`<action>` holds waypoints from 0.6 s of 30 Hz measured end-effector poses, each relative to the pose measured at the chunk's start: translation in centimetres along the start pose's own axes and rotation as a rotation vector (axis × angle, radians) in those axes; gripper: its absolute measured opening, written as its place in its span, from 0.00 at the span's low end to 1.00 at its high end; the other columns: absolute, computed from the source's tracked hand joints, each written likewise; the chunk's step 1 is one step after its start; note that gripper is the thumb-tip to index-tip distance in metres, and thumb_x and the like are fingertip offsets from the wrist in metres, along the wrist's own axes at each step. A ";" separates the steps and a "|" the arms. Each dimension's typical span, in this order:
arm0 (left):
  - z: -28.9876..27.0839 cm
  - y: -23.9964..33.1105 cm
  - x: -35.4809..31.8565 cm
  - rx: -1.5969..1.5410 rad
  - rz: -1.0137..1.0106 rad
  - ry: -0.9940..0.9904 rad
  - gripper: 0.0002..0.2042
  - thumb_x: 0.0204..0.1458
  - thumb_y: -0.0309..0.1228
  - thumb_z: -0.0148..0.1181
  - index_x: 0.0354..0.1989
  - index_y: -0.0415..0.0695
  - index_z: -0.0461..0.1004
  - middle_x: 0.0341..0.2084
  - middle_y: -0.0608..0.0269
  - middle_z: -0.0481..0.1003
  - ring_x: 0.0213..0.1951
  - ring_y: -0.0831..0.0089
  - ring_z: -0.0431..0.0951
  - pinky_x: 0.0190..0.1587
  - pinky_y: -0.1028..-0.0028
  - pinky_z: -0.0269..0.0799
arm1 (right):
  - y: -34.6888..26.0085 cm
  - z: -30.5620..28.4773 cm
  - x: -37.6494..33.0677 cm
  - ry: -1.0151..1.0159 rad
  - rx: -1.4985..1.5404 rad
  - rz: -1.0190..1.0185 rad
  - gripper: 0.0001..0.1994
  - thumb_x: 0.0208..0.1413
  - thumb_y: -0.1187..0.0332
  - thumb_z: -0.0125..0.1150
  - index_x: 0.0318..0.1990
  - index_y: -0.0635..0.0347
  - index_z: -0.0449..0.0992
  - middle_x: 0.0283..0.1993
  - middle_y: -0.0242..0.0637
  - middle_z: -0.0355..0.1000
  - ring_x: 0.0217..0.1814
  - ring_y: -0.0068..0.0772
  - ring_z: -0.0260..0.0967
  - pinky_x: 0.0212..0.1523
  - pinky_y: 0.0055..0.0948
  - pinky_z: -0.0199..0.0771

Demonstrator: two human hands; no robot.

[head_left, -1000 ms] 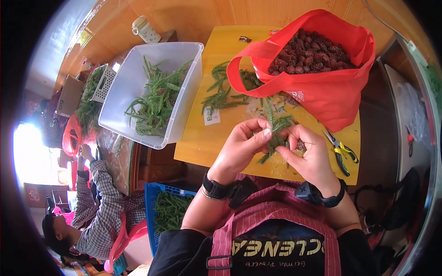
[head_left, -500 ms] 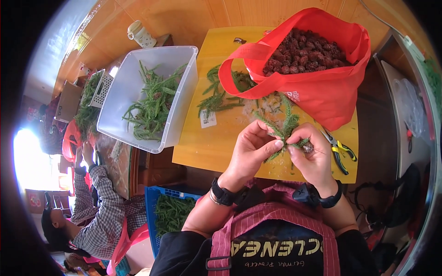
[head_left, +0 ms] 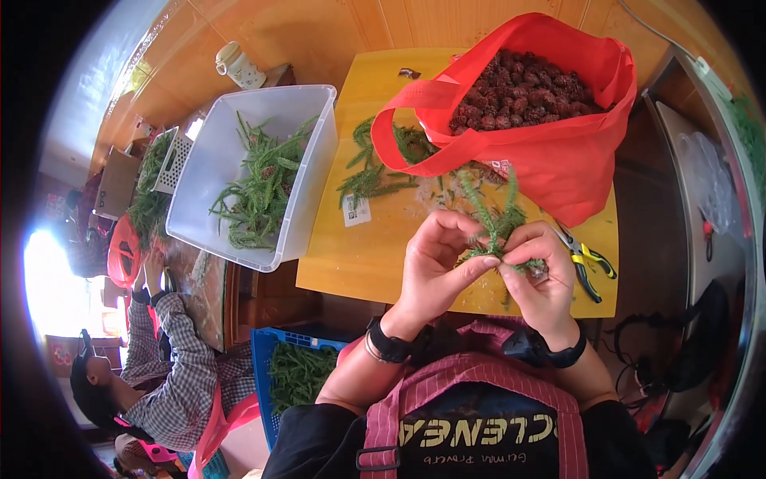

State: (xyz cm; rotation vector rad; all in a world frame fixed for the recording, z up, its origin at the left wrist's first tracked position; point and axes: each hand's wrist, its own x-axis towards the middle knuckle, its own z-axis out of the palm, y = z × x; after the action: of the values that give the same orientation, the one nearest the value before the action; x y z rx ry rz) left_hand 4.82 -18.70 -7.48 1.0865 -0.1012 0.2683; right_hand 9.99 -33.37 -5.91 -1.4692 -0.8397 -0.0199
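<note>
Between my two hands is a green fir sprig with several branching tips, held above the yellow board. My left hand pinches its stems from the left with thumb and fingers. From the right, my right hand pinches the same spot, its thumb close to the left one. A small brownish cone shows among the needles by my right fingers. Just beyond my hands, a red bag full of dark pine cones stands on the board. Yellow-and-black pliers lie to the right.
A clear plastic bin holding green sprigs stands at the left, near a white cup. Loose sprigs and a white label lie on the board. Below is a blue crate of greenery. A person in a checked shirt works far left.
My fingers have shifted slightly on the sprig, and its tips now point differently, with more needles fanned out above the hands. The whole view has moved a little.
</note>
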 end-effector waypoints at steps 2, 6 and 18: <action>0.4 0.1 0.0 -0.056 0.009 0.015 0.18 0.44 0.16 0.60 0.42 0.40 0.61 0.35 0.61 0.71 0.43 0.74 0.72 0.49 0.74 0.67 | 0.0 0.0 0.0 -0.019 -0.028 -0.040 0.07 0.44 0.80 0.56 0.31 0.60 0.67 0.34 0.38 0.63 0.34 0.25 0.61 0.39 0.21 0.63; 1.2 -0.4 -0.1 -0.174 0.053 0.089 0.17 0.46 0.16 0.58 0.42 0.41 0.61 0.35 0.60 0.72 0.42 0.75 0.72 0.48 0.75 0.68 | 0.1 0.2 -0.2 0.022 -0.057 -0.070 0.07 0.43 0.79 0.59 0.31 0.61 0.70 0.35 0.40 0.67 0.36 0.30 0.66 0.38 0.24 0.66; 1.9 -0.9 -0.1 -0.353 -0.002 0.127 0.13 0.48 0.21 0.59 0.42 0.38 0.66 0.35 0.62 0.73 0.41 0.77 0.72 0.48 0.75 0.68 | -0.4 0.3 -0.8 -0.004 -0.221 -0.094 0.09 0.49 0.72 0.57 0.37 0.67 0.74 0.41 0.45 0.69 0.41 0.38 0.69 0.44 0.28 0.68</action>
State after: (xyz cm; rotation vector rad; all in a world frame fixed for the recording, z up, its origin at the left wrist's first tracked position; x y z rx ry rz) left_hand 5.10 -20.82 -7.36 0.7171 -0.0322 0.3043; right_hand 9.09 -33.58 -5.95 -1.6345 -0.9323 -0.1854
